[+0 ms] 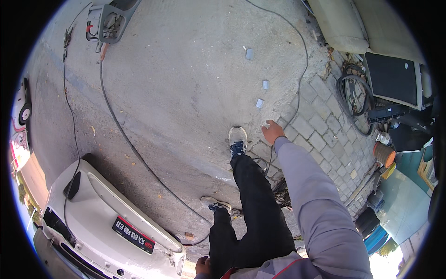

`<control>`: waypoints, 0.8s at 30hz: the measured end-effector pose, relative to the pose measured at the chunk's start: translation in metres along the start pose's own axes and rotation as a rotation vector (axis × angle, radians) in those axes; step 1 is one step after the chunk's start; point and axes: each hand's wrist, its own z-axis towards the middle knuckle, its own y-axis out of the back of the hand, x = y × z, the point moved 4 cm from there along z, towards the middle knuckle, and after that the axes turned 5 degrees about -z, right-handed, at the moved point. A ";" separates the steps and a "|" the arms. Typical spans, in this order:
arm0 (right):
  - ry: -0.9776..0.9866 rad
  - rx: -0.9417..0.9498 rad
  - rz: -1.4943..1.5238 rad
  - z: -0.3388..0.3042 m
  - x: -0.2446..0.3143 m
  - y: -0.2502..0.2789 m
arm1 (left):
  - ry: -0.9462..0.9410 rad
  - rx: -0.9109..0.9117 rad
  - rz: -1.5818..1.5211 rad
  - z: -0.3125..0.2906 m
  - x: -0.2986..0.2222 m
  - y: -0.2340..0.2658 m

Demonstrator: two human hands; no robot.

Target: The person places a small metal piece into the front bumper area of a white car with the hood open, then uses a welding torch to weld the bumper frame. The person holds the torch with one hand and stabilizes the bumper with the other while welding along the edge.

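My right hand (273, 132) reaches forward over the ground at the end of a grey sleeve. Its fingers are loosely bent and a little apart, with nothing visible in them. A thin dark cable (297, 95) runs along the ground close beside it, and I cannot make out any contact. Low in the picture, my left hand (203, 266) hangs beside my dark trousers; its fingers are partly hidden. It is nearest to a white car bumper (100, 204) with a black plate (134, 234) on it.
Several small grey pieces (259, 103) lie on the concrete ahead. A thicker cable (121, 128) curves from a grey frame-like machine (111, 23) toward my feet. At right are a coiled hose (355, 93), a black panel (391, 78) and an orange-ended spool (384, 154) beside paving bricks.
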 end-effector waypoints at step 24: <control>0.206 -0.131 -0.279 0.173 0.011 -0.023 | 0.117 0.066 0.034 0.014 -0.035 -0.056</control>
